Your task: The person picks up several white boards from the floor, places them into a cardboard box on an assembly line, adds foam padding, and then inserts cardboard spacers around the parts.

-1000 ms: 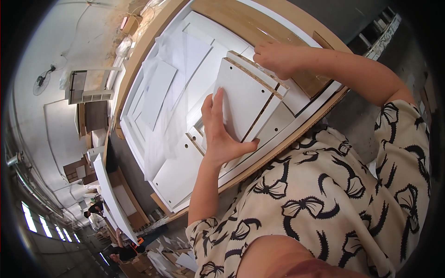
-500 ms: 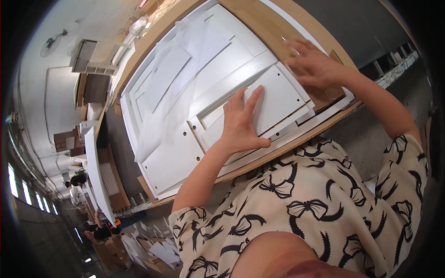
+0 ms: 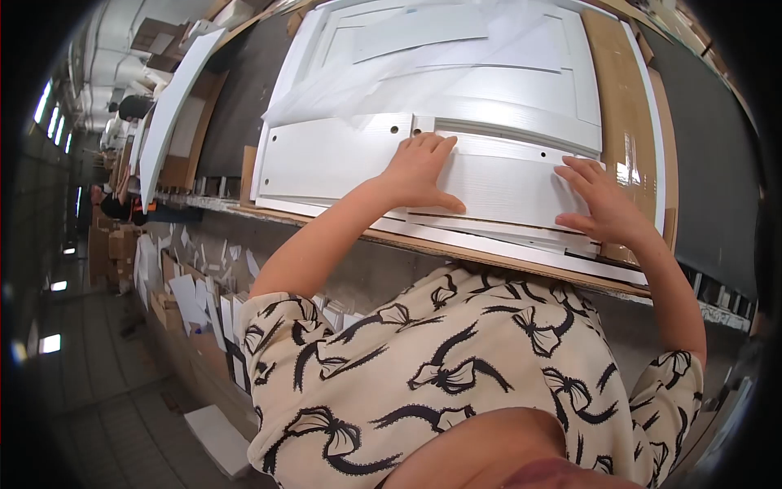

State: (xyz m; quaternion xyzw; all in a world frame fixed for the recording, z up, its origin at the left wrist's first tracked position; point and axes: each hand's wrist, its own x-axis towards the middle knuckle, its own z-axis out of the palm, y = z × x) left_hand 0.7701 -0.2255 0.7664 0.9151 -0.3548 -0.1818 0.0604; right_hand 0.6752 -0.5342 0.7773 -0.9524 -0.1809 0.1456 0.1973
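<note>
My left hand [image 3: 417, 173] lies with its fingers apart on the left end of a white panel [image 3: 503, 186] with small drilled holes. At the panel's right end, my right hand [image 3: 601, 202] touches it with spread, slightly curved fingers. Another white panel [image 3: 338, 159] with round holes lies just left of it, partly under my left wrist. Beneath and beyond them is a large white framed board [image 3: 489, 108] inside a shallow cardboard box [image 3: 521, 259]. Clear plastic film [image 3: 342, 77] and a thin white sheet [image 3: 428, 41] cover part of the board.
A taped brown cardboard strip [image 3: 623, 122] lines the box's right side. The box rests on a dark conveyor belt [image 3: 700, 163]. Farther left stands a tilted white board [image 3: 175, 114], with co-workers near it. White offcuts [image 3: 191, 301] are heaped below, on the left.
My right hand has come down from over the cardboard strip onto the panel's right end. My left hand stays on the panel. The whole view has turned, so the box appears straighter.
</note>
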